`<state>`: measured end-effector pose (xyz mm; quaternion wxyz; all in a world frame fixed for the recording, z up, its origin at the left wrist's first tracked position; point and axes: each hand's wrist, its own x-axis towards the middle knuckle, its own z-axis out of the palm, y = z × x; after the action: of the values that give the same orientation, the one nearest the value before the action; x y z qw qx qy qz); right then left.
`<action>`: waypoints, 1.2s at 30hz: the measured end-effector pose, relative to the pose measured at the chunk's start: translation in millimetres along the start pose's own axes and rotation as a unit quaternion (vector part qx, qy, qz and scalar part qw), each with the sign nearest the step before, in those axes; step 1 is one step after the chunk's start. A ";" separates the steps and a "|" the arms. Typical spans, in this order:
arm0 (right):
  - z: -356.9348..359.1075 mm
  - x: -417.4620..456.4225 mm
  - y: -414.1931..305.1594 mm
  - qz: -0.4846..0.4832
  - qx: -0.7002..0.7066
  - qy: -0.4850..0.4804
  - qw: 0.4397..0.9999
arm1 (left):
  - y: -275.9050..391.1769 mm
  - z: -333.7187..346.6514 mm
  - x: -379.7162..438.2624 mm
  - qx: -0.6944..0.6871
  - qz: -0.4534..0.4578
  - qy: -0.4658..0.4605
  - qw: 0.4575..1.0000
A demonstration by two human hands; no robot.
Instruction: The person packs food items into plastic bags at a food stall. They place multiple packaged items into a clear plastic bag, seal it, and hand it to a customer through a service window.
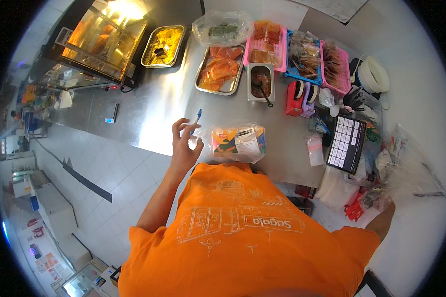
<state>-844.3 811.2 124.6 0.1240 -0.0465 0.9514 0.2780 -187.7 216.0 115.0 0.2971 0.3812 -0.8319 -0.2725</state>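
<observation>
My left hand is over the front edge of the steel counter, with its fingers curled around a blue and white pen. Just to the right of it a box with coloured print and a paper slip, wrapped in a clear plastic bag, lies on the counter against my orange shirt. My right forearm reaches out at the far right; the hand there is hidden among clear plastic bags, above a red glove.
Along the back stand a lit food warmer, a tray of yellow food, a tray of orange packets, a steel container with a ladle and plastic baskets. Tape dispensers and a black panel with white labels are at right.
</observation>
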 end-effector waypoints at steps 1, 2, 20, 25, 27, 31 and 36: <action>1.8 -4.2 4.5 0.004 0.001 0.002 1.000 | 0.8 2.7 -0.2 -0.024 -0.036 0.000 0.999; 2.6 -5.7 6.2 0.004 0.004 0.002 1.000 | 1.3 4.8 -0.8 -0.047 -0.071 0.000 0.996; 15.9 -45.7 17.0 0.001 0.110 0.162 0.981 | -5.6 3.2 2.2 -0.413 -0.195 -0.265 0.849; -5.9 -63.2 56.4 0.011 0.131 0.431 0.893 | -4.9 -4.8 6.5 -0.454 -0.175 -0.266 0.832; -83.1 -97.3 -28.0 0.134 0.264 0.375 0.878 | -3.8 -12.9 -1.5 -0.466 -0.203 -0.247 0.825; -203.2 -259.3 -134.7 0.124 0.537 0.641 0.535 | -11.9 -9.5 -5.2 -0.487 -0.181 -0.249 0.817; -181.2 -366.3 -316.6 -0.273 0.459 0.509 0.676 | -24.8 -6.8 -10.3 -0.428 -0.112 -0.222 0.869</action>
<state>-479.1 454.1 204.3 -0.3030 -0.3754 0.8207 -0.3061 -165.7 208.7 99.8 0.2059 0.2367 -0.6300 -0.7104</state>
